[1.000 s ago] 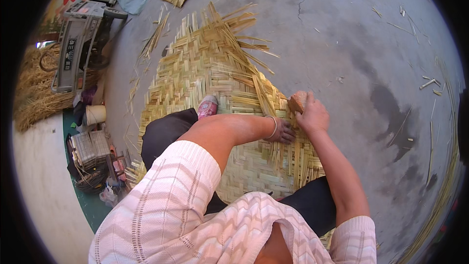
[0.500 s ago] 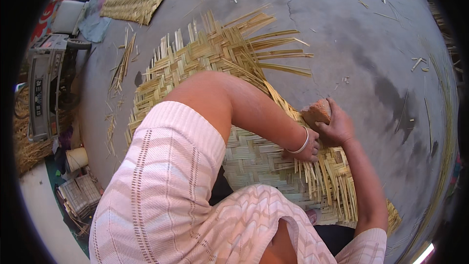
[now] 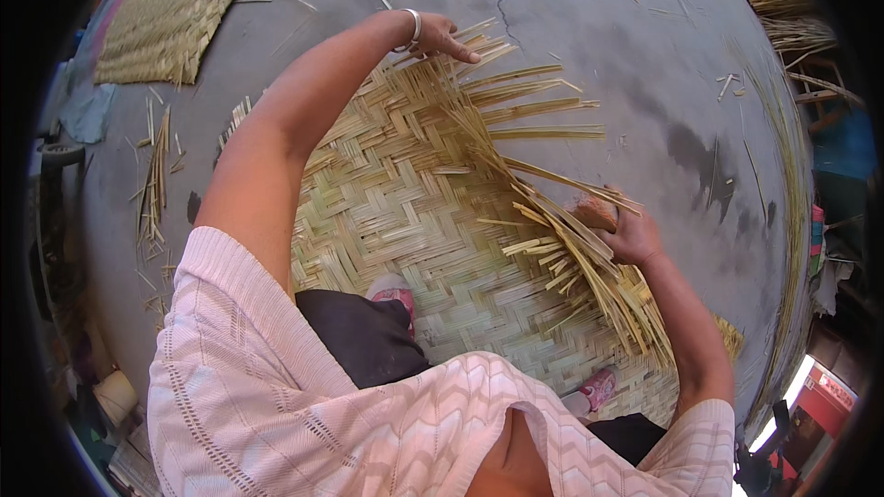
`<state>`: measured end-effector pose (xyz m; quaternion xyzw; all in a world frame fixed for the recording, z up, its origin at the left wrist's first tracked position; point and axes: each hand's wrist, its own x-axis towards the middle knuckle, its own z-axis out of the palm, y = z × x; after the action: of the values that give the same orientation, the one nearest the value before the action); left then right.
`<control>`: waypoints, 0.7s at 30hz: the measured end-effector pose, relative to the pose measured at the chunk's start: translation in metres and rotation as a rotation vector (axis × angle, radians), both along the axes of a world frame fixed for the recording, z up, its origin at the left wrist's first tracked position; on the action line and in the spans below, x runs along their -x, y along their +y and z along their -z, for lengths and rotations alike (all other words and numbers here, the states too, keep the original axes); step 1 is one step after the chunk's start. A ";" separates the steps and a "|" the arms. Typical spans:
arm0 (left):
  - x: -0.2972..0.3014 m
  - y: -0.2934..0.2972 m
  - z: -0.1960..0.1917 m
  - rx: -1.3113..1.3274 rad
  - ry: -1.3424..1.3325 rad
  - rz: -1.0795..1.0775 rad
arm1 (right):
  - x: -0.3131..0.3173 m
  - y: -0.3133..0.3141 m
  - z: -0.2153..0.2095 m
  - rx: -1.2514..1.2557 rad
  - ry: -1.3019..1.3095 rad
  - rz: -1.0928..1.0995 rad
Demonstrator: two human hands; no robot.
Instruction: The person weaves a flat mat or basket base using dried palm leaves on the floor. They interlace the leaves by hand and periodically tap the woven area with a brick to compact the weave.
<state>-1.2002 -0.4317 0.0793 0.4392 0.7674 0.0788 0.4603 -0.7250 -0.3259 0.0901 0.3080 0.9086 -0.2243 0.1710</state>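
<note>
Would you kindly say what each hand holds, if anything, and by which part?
The right hand grips a reddish brick piece by its right end; for the left hand, I cannot tell.

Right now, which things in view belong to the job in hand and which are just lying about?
In the job:
woven mat, underfoot
loose strips along its edge
brick-red lump, in the right hand

Just lying about, apparently:
second woven mat, upper left
straw scraps, left
pale blue sheet, far left
</note>
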 end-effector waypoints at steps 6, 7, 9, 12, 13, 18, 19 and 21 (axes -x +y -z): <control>-0.025 -0.009 -0.030 0.198 -0.250 0.159 | -0.010 0.003 0.018 -0.093 0.128 -0.069; -0.034 -0.013 -0.034 0.193 -0.242 0.213 | -0.011 0.004 0.018 -0.055 0.143 -0.050; -0.055 -0.028 -0.038 0.172 -0.327 0.310 | -0.011 0.004 0.016 -0.026 0.097 -0.023; -0.076 -0.057 -0.041 -0.057 -0.162 0.536 | -0.008 0.002 0.010 0.023 0.093 0.006; -0.082 -0.065 -0.041 -0.185 -0.157 0.631 | -0.006 0.002 0.008 0.033 0.094 0.008; -0.104 -0.101 -0.044 -0.068 -0.408 0.575 | 0.005 0.004 0.000 0.131 0.108 0.163; -0.108 -0.111 -0.044 -0.080 -0.394 0.550 | 0.010 0.004 -0.002 0.097 0.132 0.141; -0.117 -0.130 -0.041 -0.273 -0.245 0.650 | 0.020 0.004 -0.007 0.172 0.167 0.124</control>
<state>-1.0830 -0.5618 0.1206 0.7046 0.5095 0.0822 0.4870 -0.7448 -0.3221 0.0976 0.3282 0.8763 -0.3362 0.1063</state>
